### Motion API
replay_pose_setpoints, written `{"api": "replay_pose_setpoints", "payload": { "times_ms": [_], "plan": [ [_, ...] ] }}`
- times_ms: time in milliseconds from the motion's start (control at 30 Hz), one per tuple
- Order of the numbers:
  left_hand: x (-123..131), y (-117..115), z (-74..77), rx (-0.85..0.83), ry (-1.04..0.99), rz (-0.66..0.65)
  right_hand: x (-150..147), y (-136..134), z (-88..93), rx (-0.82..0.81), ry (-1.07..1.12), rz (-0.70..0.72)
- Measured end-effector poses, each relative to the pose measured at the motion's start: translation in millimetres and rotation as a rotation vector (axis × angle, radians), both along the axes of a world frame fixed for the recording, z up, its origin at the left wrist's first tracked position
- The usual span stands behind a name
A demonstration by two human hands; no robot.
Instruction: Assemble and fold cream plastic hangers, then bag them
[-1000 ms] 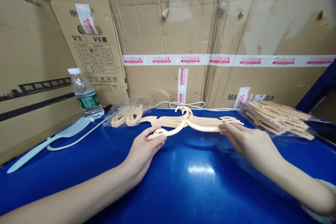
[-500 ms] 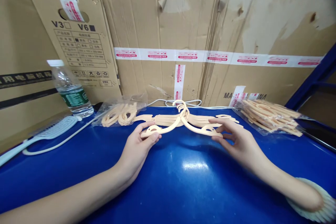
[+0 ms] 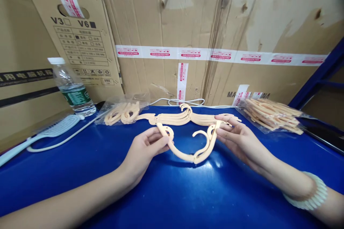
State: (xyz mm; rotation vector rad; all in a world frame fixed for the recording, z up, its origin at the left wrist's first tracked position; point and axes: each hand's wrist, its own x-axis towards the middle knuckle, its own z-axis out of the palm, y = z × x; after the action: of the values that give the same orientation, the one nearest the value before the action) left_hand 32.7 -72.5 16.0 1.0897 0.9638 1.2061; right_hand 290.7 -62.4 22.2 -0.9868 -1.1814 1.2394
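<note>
Between my hands is a cream folding clothes hanger (image 3: 182, 156), its two arms bent up into a U with the joint lowest. My left hand (image 3: 147, 144) pinches the end of one arm between thumb and fingers. The other arm's end is gripped by my right hand (image 3: 238, 136), and the hanger's hook curls inward beside that arm. Just behind, a row of similar unfolded hangers (image 3: 172, 117) lies on the blue table (image 3: 166, 196), their hooks bunched at the middle.
Clear bags of folded hangers lie at the back left (image 3: 130, 112) and back right (image 3: 271, 114). A water bottle (image 3: 76, 94) and a pale blue hairbrush (image 3: 57, 128) are on the left. A white cable (image 3: 67, 143) runs along the back, before cardboard boxes (image 3: 161, 14).
The hanger has gone from spread arms with the hook up to a U shape with the joint down. My hands have turned its ends upward, and its hook now lies along the right arm.
</note>
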Motion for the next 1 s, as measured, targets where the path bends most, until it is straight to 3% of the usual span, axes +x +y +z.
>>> {"api": "replay_pose_setpoints", "payload": {
  "times_ms": [133,333,467,767,867,1000],
  "plan": [
    [4.9,-5.5,-1.8,0.029,0.065,-0.065,-14.1,-10.6,-3.1,0.023,-0.054,0.075],
    [6.1,-7.8,-3.2,0.022,0.092,-0.024,-21.2,-20.6,-8.4,0.043,-0.237,0.432],
    [5.3,-9.3,-3.0,0.080,0.156,-0.024,-21.7,-26.3,-7.6,0.025,-0.278,0.574],
    [4.9,-9.7,-2.1,0.206,0.181,0.041,-18.3,-29.1,-5.7,0.085,-0.380,0.554],
    [4.2,-11.5,-2.9,0.263,0.202,-0.026,-18.9,-29.8,-5.6,0.091,-0.377,0.525],
    [4.3,-15.1,-5.1,0.230,0.161,-0.213,-19.8,-30.8,-4.6,0.095,-0.391,0.539]
  ]
}}
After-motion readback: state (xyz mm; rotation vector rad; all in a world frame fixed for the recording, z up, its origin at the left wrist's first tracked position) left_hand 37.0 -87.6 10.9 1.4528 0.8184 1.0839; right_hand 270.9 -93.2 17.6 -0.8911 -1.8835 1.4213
